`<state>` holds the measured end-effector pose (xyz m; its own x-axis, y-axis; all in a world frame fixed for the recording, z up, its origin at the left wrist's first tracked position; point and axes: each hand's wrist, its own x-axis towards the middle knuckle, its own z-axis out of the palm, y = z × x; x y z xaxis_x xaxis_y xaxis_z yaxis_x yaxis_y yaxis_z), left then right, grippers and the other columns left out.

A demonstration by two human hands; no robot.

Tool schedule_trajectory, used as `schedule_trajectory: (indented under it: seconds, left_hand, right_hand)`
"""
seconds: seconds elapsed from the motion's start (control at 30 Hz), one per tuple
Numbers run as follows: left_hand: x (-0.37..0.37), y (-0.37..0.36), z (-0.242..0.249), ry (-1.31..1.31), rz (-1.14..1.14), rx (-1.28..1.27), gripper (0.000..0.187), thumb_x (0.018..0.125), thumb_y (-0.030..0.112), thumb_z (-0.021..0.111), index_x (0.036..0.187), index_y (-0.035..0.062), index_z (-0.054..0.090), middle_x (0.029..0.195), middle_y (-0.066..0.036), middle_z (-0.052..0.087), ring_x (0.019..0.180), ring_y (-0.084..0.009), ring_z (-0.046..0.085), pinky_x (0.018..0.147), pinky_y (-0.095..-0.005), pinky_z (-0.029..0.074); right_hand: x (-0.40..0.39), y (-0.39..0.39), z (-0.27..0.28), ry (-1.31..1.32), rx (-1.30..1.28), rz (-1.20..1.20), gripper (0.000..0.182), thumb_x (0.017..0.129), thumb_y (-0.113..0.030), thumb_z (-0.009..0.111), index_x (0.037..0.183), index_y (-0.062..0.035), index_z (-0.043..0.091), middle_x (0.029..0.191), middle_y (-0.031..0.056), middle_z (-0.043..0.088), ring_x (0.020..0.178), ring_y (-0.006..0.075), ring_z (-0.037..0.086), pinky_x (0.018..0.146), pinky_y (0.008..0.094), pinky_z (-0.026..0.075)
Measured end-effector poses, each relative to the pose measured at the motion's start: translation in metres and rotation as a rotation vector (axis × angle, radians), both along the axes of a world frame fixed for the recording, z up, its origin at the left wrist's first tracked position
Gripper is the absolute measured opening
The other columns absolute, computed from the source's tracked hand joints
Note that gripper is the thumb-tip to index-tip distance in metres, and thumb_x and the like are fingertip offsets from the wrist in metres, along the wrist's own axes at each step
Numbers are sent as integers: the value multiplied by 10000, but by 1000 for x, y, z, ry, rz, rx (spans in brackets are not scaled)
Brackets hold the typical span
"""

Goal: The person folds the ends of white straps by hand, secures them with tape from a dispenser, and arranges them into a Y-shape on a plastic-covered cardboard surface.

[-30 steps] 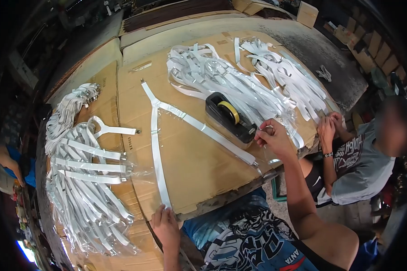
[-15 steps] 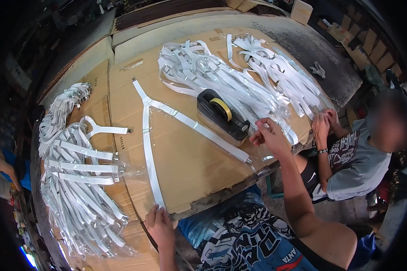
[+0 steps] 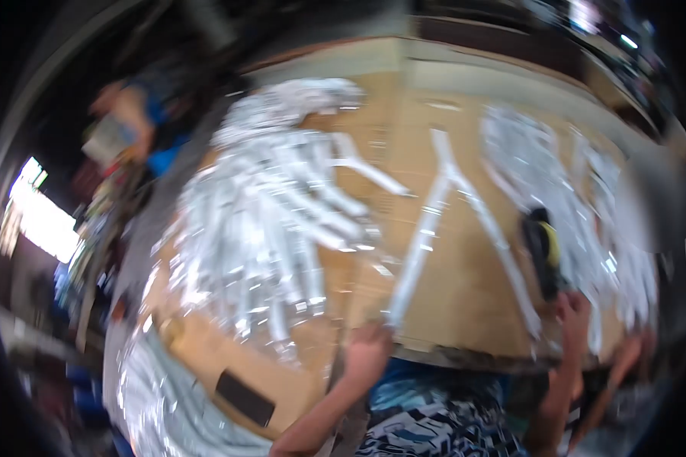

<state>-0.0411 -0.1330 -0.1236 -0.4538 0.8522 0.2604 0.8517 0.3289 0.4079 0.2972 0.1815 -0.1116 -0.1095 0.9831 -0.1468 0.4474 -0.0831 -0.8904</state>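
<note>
A white pair of suspenders (image 3: 421,240) lies in an inverted V on the cardboard, its short back strap pointing away from me. My left hand (image 3: 370,352) is closed at the lower end of the left strap. My right hand (image 3: 573,311) is pinched just below a black tape dispenser (image 3: 540,255) with a yellow core; motion blur hides what its fingers hold, if anything. The right strap's end lies a little left of that hand.
Left of me are piled plastic-wrapped white suspenders (image 3: 259,206), a dark phone-like slab (image 3: 245,397) and grey-white wrapped material (image 3: 179,396). More suspenders (image 3: 545,167) lie at right. A co-worker's hand (image 3: 634,346) is at the right edge; another person (image 3: 133,122) is far left.
The view has swung left, blurring the scene and bringing the dark slab and grey-white material into sight. My left hand stays by the strap end, my right near the tape dispenser.
</note>
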Motion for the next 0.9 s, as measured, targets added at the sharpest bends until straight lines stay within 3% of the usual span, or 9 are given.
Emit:
schedule_trajectory:
  seconds: [0.13,0.2,0.3,0.4,0.5,0.6,0.7,0.8,0.9]
  left_hand:
    - [6,-6,0,70,17,30,182,806,151,668,967,66,663,1145,-86,631,1047,-260,603,836,-402,469]
    - [6,-5,-4,55,23,53,186,814,157,662,979,72,663,1160,-64,626,1061,-241,592,851,-392,458]
    - [6,-7,-8,66,24,16,182,827,164,645,990,83,662,1175,-43,619,1089,-219,573,875,-380,439]
    - [5,-6,-11,78,26,-31,173,837,172,634,988,93,664,1187,-32,614,1114,-206,555,889,-368,423]
    - [5,-6,-12,72,23,-36,177,839,181,633,992,97,666,1185,-27,615,1118,-204,552,892,-364,418]
    - [6,-7,-12,65,26,-41,188,839,180,633,1004,96,667,1185,-26,615,1117,-203,552,891,-362,416]
    - [6,-7,-11,64,23,-37,194,843,178,631,1012,93,670,1186,-27,614,1121,-203,549,888,-361,414]
    - [5,-7,-8,55,15,-53,194,843,180,632,1010,91,673,1188,-28,612,1118,-203,547,884,-361,413]
    - [6,-7,-11,51,23,-28,183,840,176,635,997,91,675,1190,-30,611,1107,-204,550,878,-360,413]
  right_hand:
    - [12,17,-22,-245,294,104,149,924,-124,607,811,-35,568,755,38,552,682,85,488,584,287,390]
    - [20,13,-14,-222,123,238,140,952,-134,588,854,-39,556,734,18,503,675,78,443,598,287,363]
    - [40,19,-40,-60,240,240,152,981,-176,580,888,-62,541,708,-13,481,602,65,401,543,247,327]
    - [-19,-54,65,-69,243,160,190,888,-132,623,925,51,658,768,94,635,692,190,544,674,357,463]
    - [-25,-53,80,139,281,31,156,936,-126,631,886,22,630,768,37,571,714,159,500,683,306,437]
    - [-33,-45,96,185,630,-114,337,996,-223,530,769,10,617,715,60,557,692,182,507,659,331,437]
    - [11,32,72,655,519,58,179,1014,-228,550,911,-81,542,773,-9,474,682,67,395,646,245,335]
    - [-6,40,83,662,476,88,175,1034,-255,521,984,-90,555,828,-9,477,733,75,393,725,244,322]
    - [-79,7,92,526,490,140,145,995,-193,574,1049,-58,571,815,-25,477,683,62,400,620,214,322]
